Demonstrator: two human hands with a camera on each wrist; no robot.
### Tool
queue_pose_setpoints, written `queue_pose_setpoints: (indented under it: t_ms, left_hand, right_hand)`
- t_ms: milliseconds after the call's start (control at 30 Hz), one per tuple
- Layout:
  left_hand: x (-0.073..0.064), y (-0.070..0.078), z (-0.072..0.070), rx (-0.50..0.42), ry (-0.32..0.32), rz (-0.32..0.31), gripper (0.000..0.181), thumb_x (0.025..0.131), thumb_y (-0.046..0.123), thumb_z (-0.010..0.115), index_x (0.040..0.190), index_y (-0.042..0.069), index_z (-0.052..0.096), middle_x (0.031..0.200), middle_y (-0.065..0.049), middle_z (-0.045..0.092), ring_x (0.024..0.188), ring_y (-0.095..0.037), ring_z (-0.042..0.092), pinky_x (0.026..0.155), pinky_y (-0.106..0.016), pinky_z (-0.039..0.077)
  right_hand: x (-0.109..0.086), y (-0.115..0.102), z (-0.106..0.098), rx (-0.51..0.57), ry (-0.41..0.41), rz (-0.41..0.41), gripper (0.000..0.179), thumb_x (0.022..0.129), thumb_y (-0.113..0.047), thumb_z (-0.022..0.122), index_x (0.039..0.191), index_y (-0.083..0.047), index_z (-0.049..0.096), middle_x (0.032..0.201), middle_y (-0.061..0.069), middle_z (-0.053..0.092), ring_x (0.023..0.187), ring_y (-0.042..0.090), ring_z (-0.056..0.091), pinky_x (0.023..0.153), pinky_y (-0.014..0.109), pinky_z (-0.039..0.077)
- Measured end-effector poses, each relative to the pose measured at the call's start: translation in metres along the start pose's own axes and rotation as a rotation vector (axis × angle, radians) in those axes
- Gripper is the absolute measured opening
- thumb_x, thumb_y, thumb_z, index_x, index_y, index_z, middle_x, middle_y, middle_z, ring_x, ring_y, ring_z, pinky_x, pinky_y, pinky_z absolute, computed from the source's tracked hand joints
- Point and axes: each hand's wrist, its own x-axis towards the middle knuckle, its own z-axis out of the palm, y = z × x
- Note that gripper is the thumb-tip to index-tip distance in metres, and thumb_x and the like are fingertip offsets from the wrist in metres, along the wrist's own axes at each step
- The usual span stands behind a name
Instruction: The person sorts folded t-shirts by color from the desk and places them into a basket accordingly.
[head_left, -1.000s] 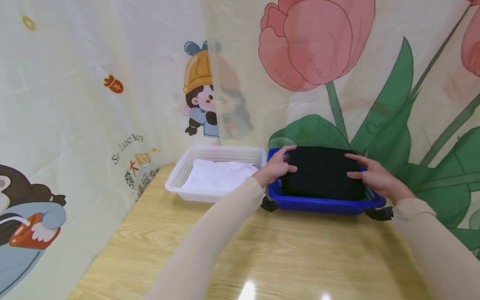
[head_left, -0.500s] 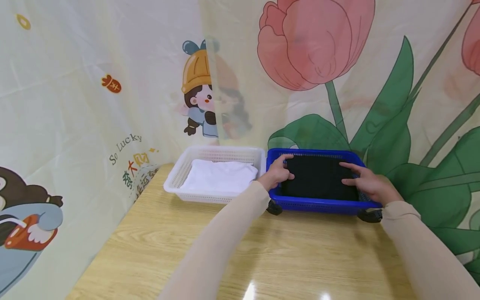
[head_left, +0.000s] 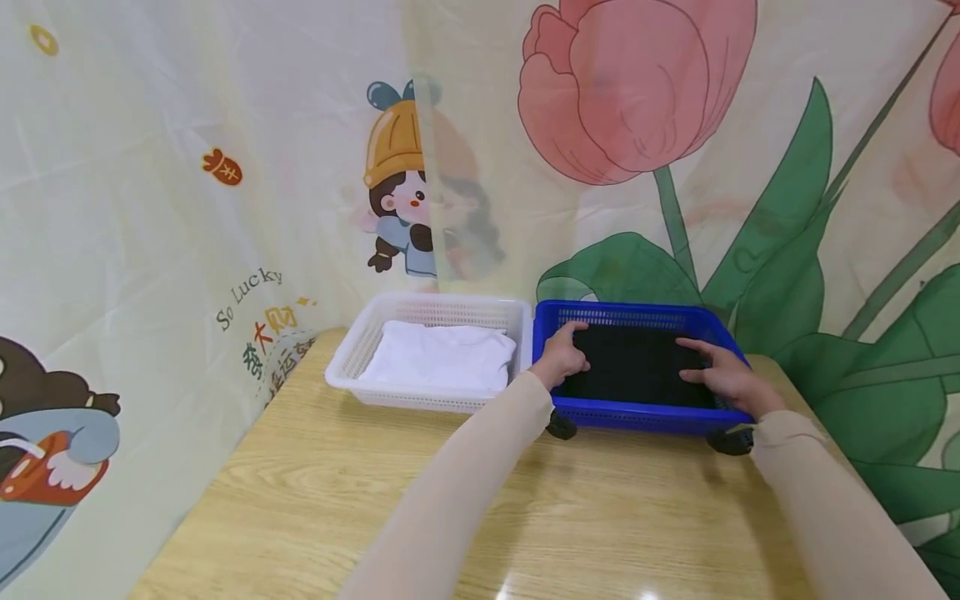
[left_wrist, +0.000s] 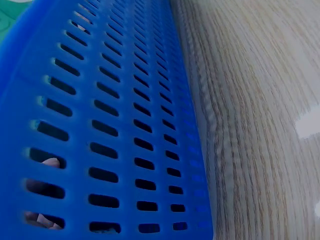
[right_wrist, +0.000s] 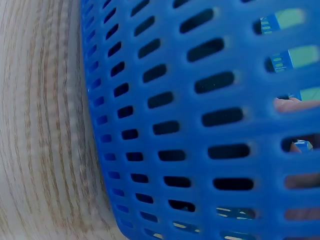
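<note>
A black folded cloth lies in the blue plastic basket. My left hand is at the cloth's left end, its index finger and thumb spread and touching the fabric. At the other end, my right hand reaches over the rim, thumb and fingers extended apart onto the cloth; the remaining fingers are hidden. Both wrist views look at the basket's slotted wall, with bits of finger showing through the slots.
Close against the blue basket's left side stands a white basket holding a folded white cloth. Both are on a wood-grain table. A printed curtain hangs behind.
The black cloth has come down into the blue basket, uncovering its back rim. Both hands have lowered with it and moved slightly towards the table front.
</note>
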Motion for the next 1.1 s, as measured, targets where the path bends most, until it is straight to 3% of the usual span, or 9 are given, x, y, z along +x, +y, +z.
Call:
queue_pose_setpoints:
  t_ms: [267,500,600,667,733,833,900,967,1100]
  left_hand:
    - [0.007,-0.003,0.001,0.041,-0.029,-0.092,0.084,0.088,-0.018,0.073,0.155,0.028,0.053,0.129,-0.014,0.06,0.059,-0.02,0.041,0.055,-0.032,0.039]
    - [0.012,-0.006,-0.001,0.156,-0.035,-0.123,0.08,0.092,-0.013,0.072,0.159,0.024,0.048,0.15,-0.011,0.056,0.063,-0.02,0.04,0.053,-0.032,0.036]
    - [0.01,-0.003,-0.002,0.286,-0.076,-0.106,0.08,0.096,-0.011,0.065,0.164,0.024,0.041,0.151,-0.011,0.055,0.06,-0.021,0.038,0.051,-0.033,0.033]
    - [0.003,0.003,-0.005,0.431,-0.107,-0.052,0.077,0.098,-0.008,0.062,0.165,0.023,0.038,0.149,-0.011,0.059,0.067,-0.02,0.049,0.055,-0.032,0.037]
    - [-0.007,0.01,-0.012,0.6,-0.13,0.045,0.072,0.1,-0.005,0.06,0.164,0.021,0.04,0.15,-0.009,0.06,0.093,-0.019,0.065,0.07,-0.028,0.049]
    - [-0.024,0.021,-0.029,0.774,-0.17,0.233,0.066,0.1,-0.004,0.059,0.161,0.016,0.045,0.152,-0.007,0.06,0.138,-0.022,0.057,0.106,-0.026,0.049]
    - [-0.035,0.028,-0.045,0.804,-0.199,0.345,0.064,0.099,-0.005,0.059,0.16,0.014,0.048,0.156,-0.008,0.057,0.146,-0.025,0.05,0.117,-0.03,0.043]
    - [-0.044,0.034,-0.064,0.777,-0.23,0.421,0.064,0.099,-0.005,0.06,0.159,0.012,0.048,0.155,-0.01,0.057,0.143,-0.027,0.053,0.115,-0.034,0.045]
    - [-0.064,0.036,-0.106,0.716,-0.233,0.491,0.059,0.101,0.003,0.066,0.158,0.01,0.049,0.156,-0.013,0.056,0.142,-0.029,0.053,0.115,-0.04,0.045]
  right_hand:
    - [0.0,-0.002,0.006,-0.036,-0.015,0.001,0.074,0.107,-0.006,0.06,0.167,0.002,0.018,0.165,0.046,0.003,0.151,0.067,0.004,0.116,0.079,0.02]
    - [0.008,-0.006,0.007,-0.031,-0.046,-0.008,0.073,0.106,-0.006,0.061,0.164,0.008,0.02,0.164,0.048,0.003,0.15,0.068,0.004,0.118,0.077,0.018]
    - [0.007,-0.008,0.006,-0.058,-0.054,0.003,0.071,0.107,-0.009,0.06,0.164,0.009,0.02,0.164,0.048,0.005,0.15,0.068,0.007,0.117,0.078,0.021]
    - [0.004,-0.012,0.004,-0.087,-0.058,0.006,0.07,0.108,-0.011,0.059,0.163,0.01,0.02,0.163,0.048,0.008,0.149,0.068,0.011,0.116,0.078,0.024]
    - [-0.001,-0.019,0.001,-0.143,-0.061,0.006,0.07,0.109,-0.015,0.059,0.162,0.011,0.021,0.161,0.049,0.014,0.147,0.068,0.017,0.114,0.077,0.028]
    - [-0.012,-0.035,-0.006,-0.205,-0.075,0.013,0.073,0.109,-0.021,0.059,0.162,0.012,0.02,0.161,0.048,0.016,0.145,0.069,0.02,0.112,0.079,0.03]
    - [-0.022,-0.046,-0.013,-0.245,-0.081,0.002,0.074,0.11,-0.024,0.058,0.162,0.012,0.019,0.16,0.048,0.016,0.144,0.069,0.02,0.11,0.081,0.029]
    - [-0.031,-0.055,-0.021,-0.262,-0.086,-0.017,0.076,0.11,-0.027,0.058,0.163,0.011,0.019,0.16,0.048,0.016,0.144,0.069,0.021,0.109,0.082,0.03]
    - [-0.053,-0.069,-0.036,-0.307,-0.08,-0.084,0.077,0.111,-0.031,0.059,0.164,0.008,0.02,0.16,0.047,0.023,0.143,0.067,0.026,0.107,0.08,0.035]
